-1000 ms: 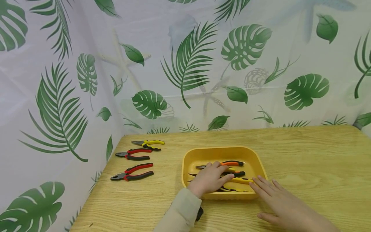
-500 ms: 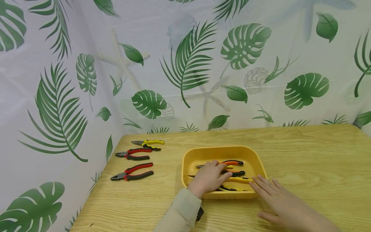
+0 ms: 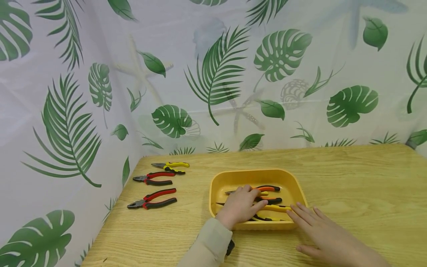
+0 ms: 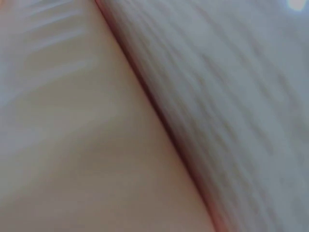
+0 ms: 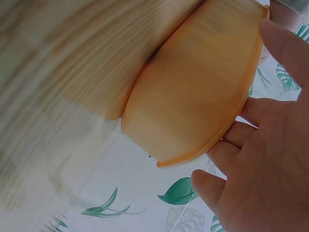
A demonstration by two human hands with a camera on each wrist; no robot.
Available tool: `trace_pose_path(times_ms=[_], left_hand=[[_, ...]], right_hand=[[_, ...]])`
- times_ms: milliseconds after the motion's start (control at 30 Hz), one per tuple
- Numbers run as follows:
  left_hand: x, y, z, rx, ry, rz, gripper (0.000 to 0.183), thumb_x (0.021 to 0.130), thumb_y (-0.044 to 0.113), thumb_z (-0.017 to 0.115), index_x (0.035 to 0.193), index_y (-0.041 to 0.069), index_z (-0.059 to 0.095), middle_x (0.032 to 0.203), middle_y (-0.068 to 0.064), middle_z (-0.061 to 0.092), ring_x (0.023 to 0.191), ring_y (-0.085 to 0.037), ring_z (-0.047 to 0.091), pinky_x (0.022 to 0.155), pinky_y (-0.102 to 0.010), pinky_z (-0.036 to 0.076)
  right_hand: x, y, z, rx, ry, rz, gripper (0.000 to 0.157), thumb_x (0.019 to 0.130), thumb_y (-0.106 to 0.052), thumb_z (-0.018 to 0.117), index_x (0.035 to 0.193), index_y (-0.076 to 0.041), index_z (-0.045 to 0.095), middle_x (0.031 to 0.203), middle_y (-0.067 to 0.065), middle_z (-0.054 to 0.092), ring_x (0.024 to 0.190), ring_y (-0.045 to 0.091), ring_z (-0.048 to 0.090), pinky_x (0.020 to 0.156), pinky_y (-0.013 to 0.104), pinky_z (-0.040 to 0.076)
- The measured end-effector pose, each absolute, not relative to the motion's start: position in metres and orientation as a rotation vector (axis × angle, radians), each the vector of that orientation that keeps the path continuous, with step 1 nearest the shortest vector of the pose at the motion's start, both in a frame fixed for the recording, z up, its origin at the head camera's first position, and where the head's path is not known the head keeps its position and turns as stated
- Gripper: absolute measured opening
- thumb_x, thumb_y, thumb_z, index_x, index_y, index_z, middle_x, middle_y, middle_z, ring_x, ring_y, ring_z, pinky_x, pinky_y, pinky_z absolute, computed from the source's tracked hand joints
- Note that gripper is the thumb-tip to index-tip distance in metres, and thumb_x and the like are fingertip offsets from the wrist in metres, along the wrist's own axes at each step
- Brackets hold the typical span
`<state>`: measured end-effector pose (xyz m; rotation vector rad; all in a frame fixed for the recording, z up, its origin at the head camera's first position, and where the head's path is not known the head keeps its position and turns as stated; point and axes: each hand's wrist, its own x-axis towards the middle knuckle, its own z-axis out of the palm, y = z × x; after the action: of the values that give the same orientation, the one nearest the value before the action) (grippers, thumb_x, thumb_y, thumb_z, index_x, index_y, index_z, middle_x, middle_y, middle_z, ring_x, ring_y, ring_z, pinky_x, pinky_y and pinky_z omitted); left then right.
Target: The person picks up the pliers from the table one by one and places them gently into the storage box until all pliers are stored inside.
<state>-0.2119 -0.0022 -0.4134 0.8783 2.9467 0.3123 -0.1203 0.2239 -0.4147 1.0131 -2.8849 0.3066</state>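
Observation:
In the head view, my left hand [image 3: 241,206] reaches into a yellow plastic bin [image 3: 217,181]. It lies over several pliers, and its fingertips are hidden among them. Orange-and-black handles [image 3: 270,188] and a short yellow handle end show beside the fingers. Below the thumb lie more pliers with yellow handles [image 3: 275,208]. My right hand [image 3: 320,231] has its fingers extended and touches the bin's front right corner. In the right wrist view, those fingers [image 5: 229,154] rest along the rim of the bin [image 5: 193,82]. Only blurred surfaces fill the left wrist view.
Left of the bin, two red-and-black combination pliers [image 3: 151,198] and one yellow-and-black long-nose pliers [image 3: 171,165] lie on the wooden table [image 3: 360,185]. A leaf-print sheet [image 3: 230,74] hangs behind and at the left. A small black object [image 3: 230,247] sits by the left sleeve.
My left hand's thumb and fingers have shifted very slightly among the pliers in the bin. The right hand and the pliers on the table stay where they were.

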Motion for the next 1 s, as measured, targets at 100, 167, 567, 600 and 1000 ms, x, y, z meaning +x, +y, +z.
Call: trace_pose_path(times_ms=[100,167,567,600,1000], left_hand=[[-0.211,-0.003,-0.413,0.87,2.951,0.289,0.048,0.089,0.054,0.034,0.118,0.022,0.055,0.108,0.003,0.051,0.093,-0.013,0.049,0.076,-0.029,0.043],[-0.21,-0.004,-0.412,0.863,2.957,0.268,0.048,0.089,0.055,0.034,0.118,0.023,0.054,0.107,0.003,0.05,0.092,-0.012,0.048,0.074,-0.029,0.044],[-0.205,-0.008,-0.394,0.942,3.092,0.161,0.051,0.09,0.054,0.032,0.125,0.021,0.05,0.119,0.001,0.048,0.105,-0.017,0.044,0.082,-0.04,0.041],[-0.204,-0.008,-0.392,0.951,3.102,0.151,0.051,0.09,0.054,0.032,0.125,0.021,0.049,0.119,0.001,0.048,0.106,-0.017,0.044,0.082,-0.04,0.041],[-0.201,-0.014,-0.391,1.023,3.202,0.029,0.053,0.09,0.054,0.033,0.131,0.023,0.044,0.13,0.001,0.042,0.116,-0.018,0.039,0.086,-0.042,0.038]], right_hand=[[-0.121,0.224,-0.415,1.005,-2.927,0.332,0.074,0.084,-0.052,0.049,0.138,-0.006,0.03,0.139,0.013,0.03,0.131,0.016,0.009,0.093,0.011,-0.015],[-0.121,0.223,-0.414,0.996,-2.951,0.353,0.075,0.083,-0.053,0.049,0.138,-0.007,0.03,0.139,0.013,0.03,0.129,0.025,0.021,0.092,0.01,-0.016],[-0.121,0.223,-0.417,1.009,-2.85,0.283,0.073,0.082,-0.05,0.053,0.137,-0.006,0.033,0.137,0.014,0.034,0.126,-0.002,-0.007,0.094,0.012,-0.014],[-0.121,0.223,-0.417,1.007,-2.856,0.289,0.073,0.082,-0.051,0.053,0.137,-0.006,0.033,0.137,0.013,0.034,0.126,-0.001,-0.005,0.094,0.012,-0.014],[-0.121,0.223,-0.416,0.998,-2.87,0.294,0.073,0.083,-0.052,0.051,0.137,-0.006,0.033,0.137,0.014,0.033,0.129,0.006,0.0,0.094,0.011,-0.015]])
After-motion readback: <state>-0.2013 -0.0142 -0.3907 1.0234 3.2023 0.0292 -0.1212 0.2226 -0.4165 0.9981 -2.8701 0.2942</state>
